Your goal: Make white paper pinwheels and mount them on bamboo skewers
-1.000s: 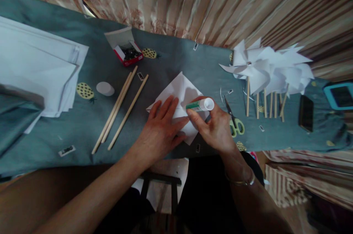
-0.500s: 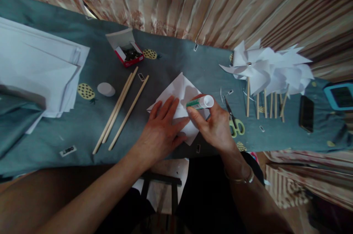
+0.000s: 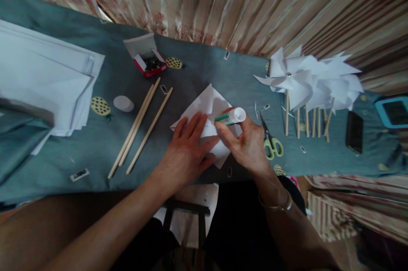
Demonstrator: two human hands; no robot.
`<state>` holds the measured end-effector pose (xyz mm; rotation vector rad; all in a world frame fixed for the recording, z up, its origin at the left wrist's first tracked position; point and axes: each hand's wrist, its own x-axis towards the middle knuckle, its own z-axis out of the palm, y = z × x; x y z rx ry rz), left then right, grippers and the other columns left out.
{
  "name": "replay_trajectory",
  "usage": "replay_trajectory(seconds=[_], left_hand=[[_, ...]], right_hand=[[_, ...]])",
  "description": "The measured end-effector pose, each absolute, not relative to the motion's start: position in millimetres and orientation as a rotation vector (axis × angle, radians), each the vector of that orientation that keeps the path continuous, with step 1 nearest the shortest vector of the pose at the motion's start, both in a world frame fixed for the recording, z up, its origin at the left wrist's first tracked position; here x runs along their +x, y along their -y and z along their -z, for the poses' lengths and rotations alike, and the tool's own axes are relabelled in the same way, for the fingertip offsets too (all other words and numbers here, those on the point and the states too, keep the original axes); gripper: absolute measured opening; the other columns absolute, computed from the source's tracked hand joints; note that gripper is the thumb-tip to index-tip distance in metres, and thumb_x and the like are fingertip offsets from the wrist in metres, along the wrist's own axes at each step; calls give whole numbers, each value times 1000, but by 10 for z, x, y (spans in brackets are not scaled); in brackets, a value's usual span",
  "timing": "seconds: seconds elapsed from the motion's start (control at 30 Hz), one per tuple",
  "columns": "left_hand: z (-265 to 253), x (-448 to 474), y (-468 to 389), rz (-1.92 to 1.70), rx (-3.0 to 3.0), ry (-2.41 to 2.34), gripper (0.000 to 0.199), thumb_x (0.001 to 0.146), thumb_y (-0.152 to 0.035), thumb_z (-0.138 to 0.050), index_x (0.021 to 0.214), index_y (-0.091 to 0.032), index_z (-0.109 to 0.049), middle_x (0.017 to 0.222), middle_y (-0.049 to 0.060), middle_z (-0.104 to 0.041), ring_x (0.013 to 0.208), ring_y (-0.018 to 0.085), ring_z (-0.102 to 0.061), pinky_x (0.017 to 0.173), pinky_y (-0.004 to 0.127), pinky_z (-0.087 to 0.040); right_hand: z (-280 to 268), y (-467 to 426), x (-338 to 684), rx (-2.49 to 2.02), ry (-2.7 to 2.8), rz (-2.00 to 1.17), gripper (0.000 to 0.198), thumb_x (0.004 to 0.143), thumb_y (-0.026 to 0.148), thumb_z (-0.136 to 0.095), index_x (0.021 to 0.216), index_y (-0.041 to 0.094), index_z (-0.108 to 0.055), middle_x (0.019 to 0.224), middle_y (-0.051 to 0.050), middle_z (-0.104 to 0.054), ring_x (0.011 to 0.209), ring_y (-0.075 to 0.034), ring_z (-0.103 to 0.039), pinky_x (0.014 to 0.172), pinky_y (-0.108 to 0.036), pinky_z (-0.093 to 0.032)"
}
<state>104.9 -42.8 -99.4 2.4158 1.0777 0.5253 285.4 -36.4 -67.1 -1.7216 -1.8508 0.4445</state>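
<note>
A square of white paper [image 3: 204,99] lies cornerwise on the cloth in front of me, with cuts running in toward its middle. My left hand [image 3: 188,147] rests flat on its left half, fingers spread. In my right hand [image 3: 247,143] is a green and white glue stick [image 3: 230,117], tilted, its lower end down at the paper near the centre; the tip itself is hidden by my fingers. Green-handled scissors [image 3: 272,143] lie just right of that hand. The white glue stick cap [image 3: 123,103] stands apart at the left.
Wooden sticks [image 3: 149,130] lie left of the paper, below an open red box [image 3: 149,64] of small dark metal pieces. Stacked white sheets [image 3: 44,79] cover the far left. At right are several paper pinwheels [image 3: 296,79], a phone [image 3: 354,132] and a blue-framed device [image 3: 393,111].
The glue stick and my right hand have shifted very slightly left. My left hand stays where it was on the paper.
</note>
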Motion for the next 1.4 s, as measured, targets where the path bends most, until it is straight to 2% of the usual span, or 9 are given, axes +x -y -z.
replay_trajectory(seconds=[0.37, 0.63, 0.77, 0.9, 1.03, 1.17, 1.3, 1.33, 1.4], left_hand=[[962, 1049, 423, -496, 2421, -1082, 51, 84, -33, -75, 134, -25, -64, 157, 22, -41, 148, 44, -33, 115, 67, -31], [1002, 1054, 427, -533, 2439, -1079, 47, 84, -31, -75, 130, -25, -66, 156, 20, -43, 147, 44, -35, 115, 67, -31], [1025, 1042, 410, -531, 2446, -1069, 53, 82, -30, -77, 133, -27, -64, 158, 18, -41, 147, 43, -33, 114, 68, -31], [1030, 1035, 407, -515, 2458, -1049, 45, 84, -32, -75, 127, -24, -68, 158, 19, -39, 148, 44, -31, 115, 67, -29], [1011, 1035, 426, -511, 2497, -1046, 49, 86, -33, -73, 134, -24, -62, 160, 19, -36, 150, 44, -26, 117, 66, -26], [904, 891, 389, -630, 2536, -1089, 49, 94, -37, -61, 141, -26, -53, 159, 14, -41, 152, 35, -27, 122, 61, -19], [738, 445, 241, -793, 2456, -1386, 45, 98, -41, -52, 139, -23, -53, 152, 10, -50, 145, 32, -39, 123, 56, -19], [713, 309, 199, -820, 2394, -1513, 47, 97, -42, -53, 140, -24, -52, 153, 7, -49, 145, 32, -39, 123, 55, -21], [712, 60, 122, -929, 2270, -1745, 54, 92, -46, -59, 139, -20, -54, 150, 8, -50, 142, 37, -39, 119, 56, -27]], right_hand=[[667, 335, 2827, -1690, 1863, -490, 21, 91, 39, -64, 101, 20, -64, 89, -5, -72, 86, -22, -69, 75, -35, -56], [634, 323, 2822, -1648, 1908, -545, 24, 89, 42, -65, 97, 19, -66, 84, -5, -71, 77, -20, -66, 76, -36, -55], [701, 342, 2881, -1619, 1657, -828, 26, 83, 45, -70, 90, 20, -67, 83, -3, -73, 75, -19, -67, 75, -35, -56], [754, 310, 3008, -1455, 1095, -1162, 33, 74, 52, -77, 83, 23, -67, 78, 0, -72, 68, -14, -66, 69, -30, -58], [756, 229, 3117, -1267, 733, -1256, 30, 69, 45, -83, 81, 23, -68, 78, 2, -73, 72, -12, -69, 77, -27, -61], [777, 192, 3160, -1131, 642, -1368, 24, 72, 39, -82, 82, 23, -66, 82, 1, -76, 78, -14, -73, 84, -28, -62], [799, 197, 3168, -1070, 571, -1447, 28, 71, 42, -82, 82, 22, -66, 83, -1, -79, 78, -15, -75, 82, -28, -63], [800, 200, 3164, -1063, 568, -1464, 30, 69, 43, -83, 81, 21, -66, 81, -2, -79, 77, -16, -75, 81, -28, -63], [797, 206, 3145, -1055, 586, -1486, 30, 68, 43, -84, 79, 22, -66, 78, -1, -79, 74, -16, -76, 79, -29, -64]])
